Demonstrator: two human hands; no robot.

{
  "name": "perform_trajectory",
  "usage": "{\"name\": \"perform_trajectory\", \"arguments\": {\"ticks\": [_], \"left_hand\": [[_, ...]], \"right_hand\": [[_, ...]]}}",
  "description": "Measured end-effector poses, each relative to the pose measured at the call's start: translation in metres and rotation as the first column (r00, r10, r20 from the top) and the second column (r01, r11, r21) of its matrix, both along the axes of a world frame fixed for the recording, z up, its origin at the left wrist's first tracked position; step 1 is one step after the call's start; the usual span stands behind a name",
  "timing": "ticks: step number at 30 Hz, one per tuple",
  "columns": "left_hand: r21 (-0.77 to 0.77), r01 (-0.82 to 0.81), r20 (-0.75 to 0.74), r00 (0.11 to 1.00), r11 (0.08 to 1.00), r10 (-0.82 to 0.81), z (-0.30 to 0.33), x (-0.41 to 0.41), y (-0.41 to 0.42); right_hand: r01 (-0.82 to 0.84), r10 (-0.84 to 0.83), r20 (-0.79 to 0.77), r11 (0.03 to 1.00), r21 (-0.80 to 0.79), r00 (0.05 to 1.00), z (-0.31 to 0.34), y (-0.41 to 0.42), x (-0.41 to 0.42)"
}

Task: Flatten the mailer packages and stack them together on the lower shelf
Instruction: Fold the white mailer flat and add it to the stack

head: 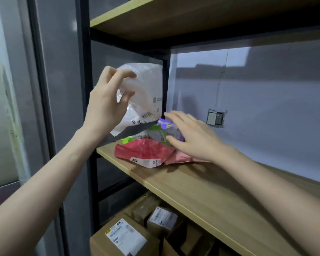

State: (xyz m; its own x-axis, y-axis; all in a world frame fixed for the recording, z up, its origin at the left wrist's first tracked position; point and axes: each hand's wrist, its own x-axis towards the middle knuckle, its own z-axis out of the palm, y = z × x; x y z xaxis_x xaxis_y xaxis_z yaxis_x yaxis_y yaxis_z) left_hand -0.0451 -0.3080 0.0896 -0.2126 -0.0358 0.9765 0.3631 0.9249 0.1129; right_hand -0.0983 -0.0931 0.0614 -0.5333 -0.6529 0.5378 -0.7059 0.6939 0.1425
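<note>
The left hand (pixel 107 102) pinches the upright white mailer (pixel 144 93) at its edge while the right hand (pixel 190 137), fingers spread and holding nothing, presses the red mailer (pixel 144 150) pile on the shelf (pixel 201 191), so flattening looks barely begun.

Brown cardboard boxes (pixel 126 235) with white shipping labels sit below the shelving. A grey wall socket (pixel 215 118) hangs on the pale wall (pixel 266 108).
</note>
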Motion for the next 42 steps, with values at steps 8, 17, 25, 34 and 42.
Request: {"name": "perform_trajectory", "arguments": {"ticks": [8,17,25,34,42], "left_hand": [[-0.025,0.339,-0.023,0.94,0.94,-0.34,-0.004,0.005,0.096],[0.018,0.66,0.16,0.739,0.751,-0.654,-0.04,0.009,0.214],[0.344,0.87,0.314,0.248,0.353,-0.916,-0.095,0.063,0.285],[0.311,0.86,0.537,0.192,0.405,-0.822,-0.101,0.084,0.295],[0.843,0.389,0.343,0.14,0.37,-0.929,-0.094,0.103,0.3]], "right_hand": [[0.171,-0.207,-0.032,0.879,-0.446,0.978,0.015,0.1,0.039],[0.379,-0.475,-0.05,0.758,-0.53,0.879,0.021,0.223,0.122],[0.451,-0.435,0.136,0.804,-0.386,0.89,0.001,0.287,0.189],[0.431,-0.296,0.377,0.833,-0.348,0.878,-0.024,0.306,0.223],[0.445,-0.242,0.434,0.766,-0.463,0.868,-0.035,0.311,0.224]]}}
